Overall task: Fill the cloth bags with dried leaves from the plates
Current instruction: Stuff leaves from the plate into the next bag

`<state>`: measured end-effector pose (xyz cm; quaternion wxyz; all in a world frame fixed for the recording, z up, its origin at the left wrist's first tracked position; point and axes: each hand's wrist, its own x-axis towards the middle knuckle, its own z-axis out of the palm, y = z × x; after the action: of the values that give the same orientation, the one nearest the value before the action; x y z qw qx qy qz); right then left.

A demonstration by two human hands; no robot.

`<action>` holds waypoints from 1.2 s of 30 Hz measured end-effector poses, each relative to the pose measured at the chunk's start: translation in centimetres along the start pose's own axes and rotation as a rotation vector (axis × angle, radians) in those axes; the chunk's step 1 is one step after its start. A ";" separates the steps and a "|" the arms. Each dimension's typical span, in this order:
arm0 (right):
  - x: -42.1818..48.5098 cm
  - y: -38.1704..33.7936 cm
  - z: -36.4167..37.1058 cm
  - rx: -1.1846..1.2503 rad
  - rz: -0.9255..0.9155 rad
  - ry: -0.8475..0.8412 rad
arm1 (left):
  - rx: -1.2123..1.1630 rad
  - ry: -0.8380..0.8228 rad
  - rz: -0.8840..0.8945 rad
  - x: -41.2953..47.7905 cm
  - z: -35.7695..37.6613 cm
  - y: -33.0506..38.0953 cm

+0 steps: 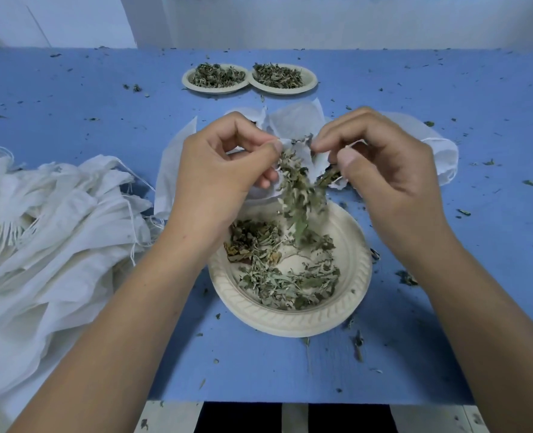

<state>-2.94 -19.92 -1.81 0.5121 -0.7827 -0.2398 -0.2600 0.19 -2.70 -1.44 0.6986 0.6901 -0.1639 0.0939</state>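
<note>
A cream paper plate (349,310) with dried green and brown leaves (290,282) sits in front of me on the blue table. Above it both hands pinch a small white cloth bag (306,154) at its top edge. My left hand (224,170) holds the left side and my right hand (381,164) holds the right side. A clump of dried leaves (299,195) hangs or falls from the bag toward the plate. Two more plates of leaves, the left plate (216,77) and the right plate (282,77), stand at the back.
A heap of white cloth bags (49,214) with loose strings lies on the left. More flat bags (440,151) lie behind my hands. Leaf crumbs are scattered over the blue table (477,89). The table's near edge runs along the bottom.
</note>
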 end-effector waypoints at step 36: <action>-0.5 -0.2 0.9 -0.564 -0.309 0.215 | -0.073 -0.054 -0.088 -0.4 0.2 0.4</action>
<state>-3.28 -19.07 -2.28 0.2522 -0.8161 -0.2188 -0.4717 -0.30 -2.84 -1.24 0.7219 0.6732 -0.1554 0.0382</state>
